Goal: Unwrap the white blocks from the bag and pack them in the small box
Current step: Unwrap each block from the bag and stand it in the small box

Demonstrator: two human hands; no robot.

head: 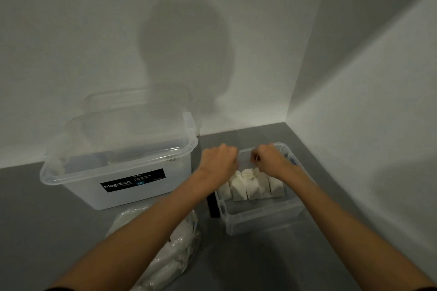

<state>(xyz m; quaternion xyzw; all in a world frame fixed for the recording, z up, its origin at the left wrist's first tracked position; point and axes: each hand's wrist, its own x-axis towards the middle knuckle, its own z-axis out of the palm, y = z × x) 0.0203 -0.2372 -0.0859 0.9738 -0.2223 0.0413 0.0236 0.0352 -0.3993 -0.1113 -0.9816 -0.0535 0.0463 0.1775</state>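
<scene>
Left hand: fingers curled; contents hidden. Right hand pinches a thin pale wrap. Both hover over the small box. Blocks stand directly at 6 o'clock, row running 9-to-3. Bag lies on the bench at 7 o'clock, nearer the left hand.

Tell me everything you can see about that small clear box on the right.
The small box is a clear plastic tub, rectangular, open-topped, on the grey table beside the larger Megabox bin, near the wall corner. A row of white blocks stands across its middle; its near part is bare. A black strip sits by its left side. The left hand and right hand hover over its far end; whether they touch it is unclear.
</scene>
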